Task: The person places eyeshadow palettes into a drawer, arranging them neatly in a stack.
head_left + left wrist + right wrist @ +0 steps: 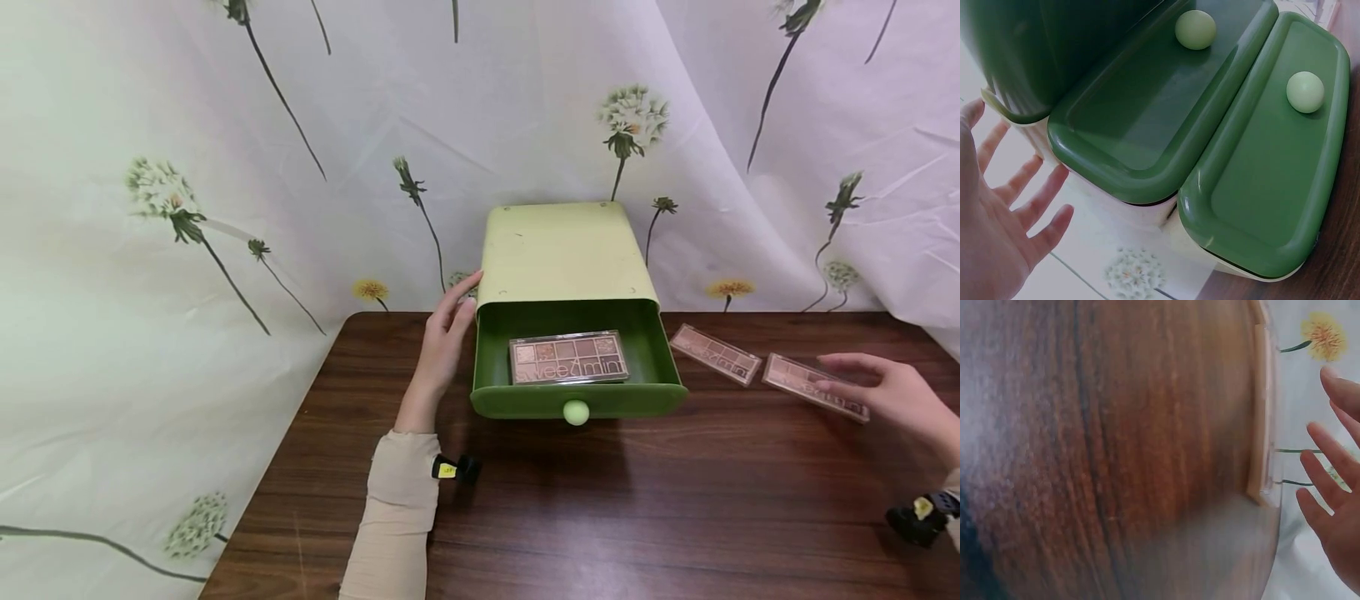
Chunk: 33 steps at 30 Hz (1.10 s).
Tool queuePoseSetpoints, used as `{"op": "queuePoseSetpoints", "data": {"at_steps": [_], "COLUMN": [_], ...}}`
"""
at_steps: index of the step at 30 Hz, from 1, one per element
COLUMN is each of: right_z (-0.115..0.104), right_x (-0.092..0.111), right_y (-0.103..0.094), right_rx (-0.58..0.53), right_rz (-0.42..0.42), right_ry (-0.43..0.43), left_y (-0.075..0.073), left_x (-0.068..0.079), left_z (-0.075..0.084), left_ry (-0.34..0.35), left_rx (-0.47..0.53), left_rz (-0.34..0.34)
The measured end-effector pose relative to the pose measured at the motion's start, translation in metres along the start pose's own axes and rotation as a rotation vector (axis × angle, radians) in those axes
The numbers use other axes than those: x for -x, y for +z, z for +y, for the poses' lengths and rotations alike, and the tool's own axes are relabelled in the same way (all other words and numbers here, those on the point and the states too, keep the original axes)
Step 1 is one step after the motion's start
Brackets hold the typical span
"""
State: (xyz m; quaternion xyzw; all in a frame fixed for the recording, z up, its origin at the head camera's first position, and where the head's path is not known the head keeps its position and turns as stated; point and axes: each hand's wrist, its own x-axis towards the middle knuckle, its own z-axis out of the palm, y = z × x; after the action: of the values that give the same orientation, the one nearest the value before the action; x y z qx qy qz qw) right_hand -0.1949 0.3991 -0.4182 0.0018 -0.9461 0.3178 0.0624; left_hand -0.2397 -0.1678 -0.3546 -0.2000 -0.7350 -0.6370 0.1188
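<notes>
Palette (787,377) below right fingers (858,361), drawer (517,404) open

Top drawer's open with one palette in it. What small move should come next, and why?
I'd probably close the right hand on the rightmost palette. In the head view its fingers reach over that palette, but the right wrist view shows them spread, gripping nothing; the open drawer has space beside the palette inside.
</notes>
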Motion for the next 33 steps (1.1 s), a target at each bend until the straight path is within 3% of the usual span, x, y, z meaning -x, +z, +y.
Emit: {"op": "queuePoseSetpoints", "data": {"at_steps": [4,11,16,20,26,33], "right_z": [0.005,0.011,0.009,0.01,0.012,0.012], "right_x": [-0.006,-0.014,-0.018,-0.021,-0.024,-0.024], "right_y": [0.006,0.011,0.011,0.011,0.013,0.016], "right_rx": [0.027,0.071,0.078,0.087,0.135,0.163], "right_rz": [-0.02,-0.08,-0.186,-0.242,-0.222,-0.196], "right_ry": [0.028,0.024,0.067,0.044,-0.04,-0.04], "left_y": [0.0,0.004,0.004,0.004,0.004,0.004], "left_x": [0.001,0.008,0.009,0.009,0.008,0.008], "left_z": [0.006,0.037,0.039,0.039,0.038,0.037], "left_ry": [-0.019,-0.031,-0.035,-0.035,-0.03,-0.036], "left_rx": [-0.001,-0.018,-0.014,-0.013,-0.02,-0.02], "left_rz": [-0.006,-0.013,-0.01,-0.008,-0.007,-0.009]}}
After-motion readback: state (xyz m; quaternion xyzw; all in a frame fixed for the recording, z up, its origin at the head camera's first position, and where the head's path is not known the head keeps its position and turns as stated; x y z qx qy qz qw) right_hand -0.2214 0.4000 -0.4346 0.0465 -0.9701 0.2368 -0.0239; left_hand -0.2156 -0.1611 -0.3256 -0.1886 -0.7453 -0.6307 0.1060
